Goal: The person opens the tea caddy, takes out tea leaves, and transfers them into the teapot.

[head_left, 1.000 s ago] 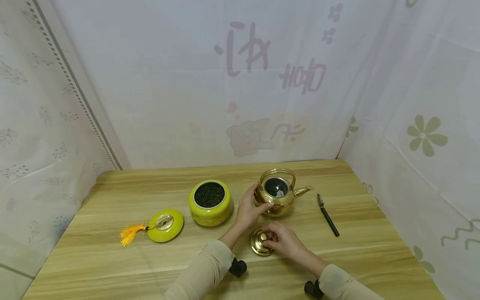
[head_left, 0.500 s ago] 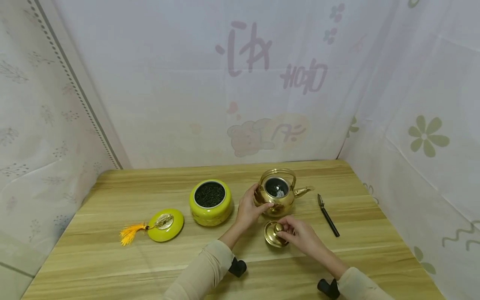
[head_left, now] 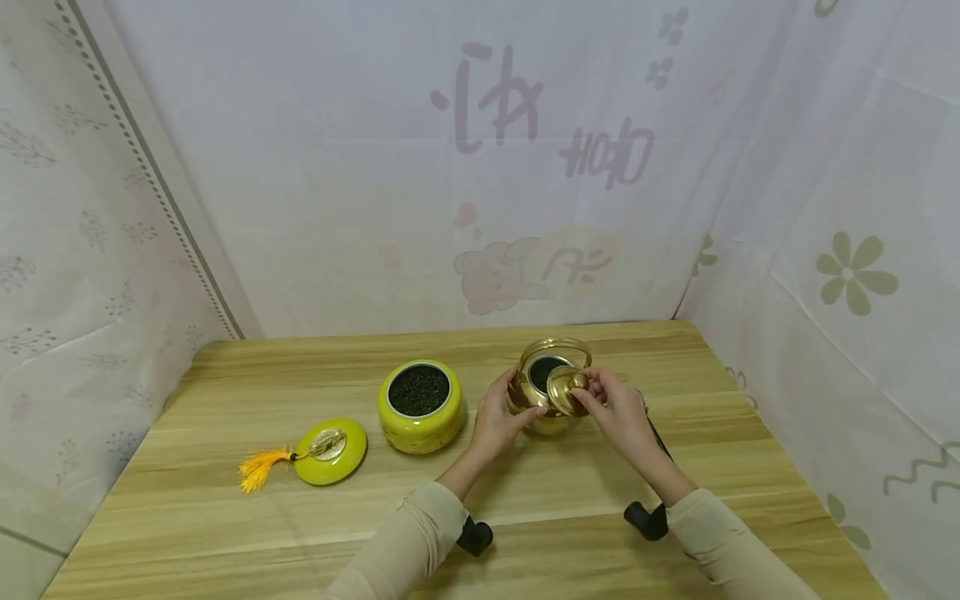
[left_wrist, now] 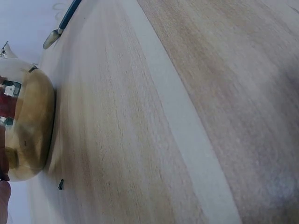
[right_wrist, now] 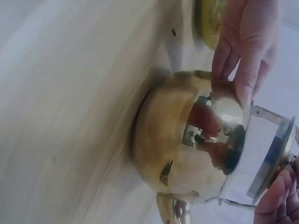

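A gold teapot (head_left: 546, 427) with a hoop handle stands on the table, its round mouth partly uncovered. My left hand (head_left: 495, 417) holds the left side of its body, thumb in front. The right hand (head_left: 626, 421) pinches the knob of the gold teapot lid (head_left: 562, 390), which is tilted over the right part of the mouth. Seen from the right wrist, a gap separates the lid (right_wrist: 275, 161) from the pot's body (right_wrist: 182, 135). The right hand hides most of the spout in the head view. Only the pot's side (left_wrist: 35, 126) appears in the left wrist view.
Left of the teapot stands a yellow-green jar (head_left: 422, 435) full of dark tea leaves. Its lid (head_left: 348, 460), with an orange tassel (head_left: 262, 471), lies farther left. A small dark-handled scoop (left_wrist: 55, 36) lies to the right, partly behind the right hand. A dark speck (left_wrist: 60, 185) lies near the pot.
My right hand has lifted the teapot lid from the table in front and carried it up and right to the pot's mouth. The left hand has stayed on the teapot.
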A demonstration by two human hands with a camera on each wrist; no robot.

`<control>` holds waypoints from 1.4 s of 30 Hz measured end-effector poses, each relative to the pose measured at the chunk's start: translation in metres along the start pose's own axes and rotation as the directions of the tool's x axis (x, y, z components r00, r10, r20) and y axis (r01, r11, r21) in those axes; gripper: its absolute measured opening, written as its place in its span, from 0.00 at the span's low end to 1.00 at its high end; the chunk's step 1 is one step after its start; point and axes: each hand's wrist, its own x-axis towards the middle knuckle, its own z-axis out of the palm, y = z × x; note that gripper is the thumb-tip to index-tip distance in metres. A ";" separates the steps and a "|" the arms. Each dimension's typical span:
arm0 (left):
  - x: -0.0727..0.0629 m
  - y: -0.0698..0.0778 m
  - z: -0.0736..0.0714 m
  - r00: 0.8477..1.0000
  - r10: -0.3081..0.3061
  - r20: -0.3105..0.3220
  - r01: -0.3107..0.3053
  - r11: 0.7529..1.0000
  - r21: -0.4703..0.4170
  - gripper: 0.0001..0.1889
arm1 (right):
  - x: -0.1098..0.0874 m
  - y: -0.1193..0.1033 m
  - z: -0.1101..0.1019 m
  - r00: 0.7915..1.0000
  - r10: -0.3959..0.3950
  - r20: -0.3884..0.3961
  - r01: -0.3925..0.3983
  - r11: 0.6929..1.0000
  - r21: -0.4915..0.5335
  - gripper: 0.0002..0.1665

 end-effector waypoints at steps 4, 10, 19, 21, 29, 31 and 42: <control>-0.001 0.000 0.000 1.000 -0.012 0.005 0.012 1.000 -0.007 0.41 | 0.012 0.003 0.012 0.999 -0.003 -0.041 0.003 1.000 -0.007 0.15; 0.000 0.002 -0.001 0.999 -0.033 0.021 0.033 0.999 -0.012 0.41 | 0.023 0.001 0.026 0.999 0.008 -0.047 -0.008 1.000 0.011 0.14; 0.000 0.001 0.000 0.999 -0.039 0.025 0.039 0.999 0.000 0.41 | 0.030 -0.003 0.032 0.998 0.051 -0.039 -0.053 0.998 -0.044 0.14; 0.001 0.001 0.000 0.999 -0.041 0.027 0.041 0.999 -0.004 0.41 | 0.030 -0.004 0.033 0.998 0.052 -0.042 -0.054 0.997 -0.051 0.14; 0.001 -0.001 0.000 0.999 -0.040 0.027 0.040 0.999 0.002 0.41 | 0.032 0.000 0.036 0.998 0.032 -0.049 -0.037 0.995 -0.095 0.15; 0.001 -0.001 0.000 0.999 -0.039 0.027 0.039 0.999 0.005 0.41 | 0.032 0.000 0.036 0.998 0.033 -0.045 -0.038 0.994 -0.106 0.15; 0.001 0.000 0.000 0.999 -0.047 0.027 0.047 0.999 0.008 0.41 | 0.036 -0.001 0.036 0.995 0.098 0.031 -0.092 0.984 -0.153 0.17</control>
